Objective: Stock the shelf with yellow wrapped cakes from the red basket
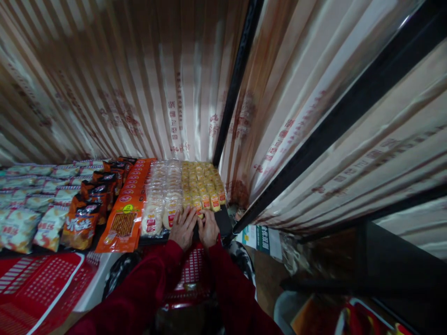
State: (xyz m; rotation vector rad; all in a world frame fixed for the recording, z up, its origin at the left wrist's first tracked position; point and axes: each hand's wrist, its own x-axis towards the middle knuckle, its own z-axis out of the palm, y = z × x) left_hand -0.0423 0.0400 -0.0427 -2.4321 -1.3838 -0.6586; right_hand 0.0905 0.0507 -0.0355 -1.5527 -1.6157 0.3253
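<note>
My left hand (183, 229) lies with its fingers stretched forward over the front of rows of small yellow snack packets (205, 186). Close beside it, my right hand (208, 229) has curled fingers at a single yellow packet (199, 213) at the near end of a row. Part of that packet is hidden by the fingers of both hands. Left of the yellow rows stand clear packs of round white crackers (151, 222) with red labels. Beyond those lies an orange bag of stick snacks (122, 223).
A dark shelf (222, 221) bears the goods, including orange-black snack bags (81, 221) and pale bags (19, 228). Red plastic baskets (42, 284) stand below. A black post (240, 79) and pleated curtains (167, 70) bound the back and right. Bags and a printed sheet (265, 239) lie lower right.
</note>
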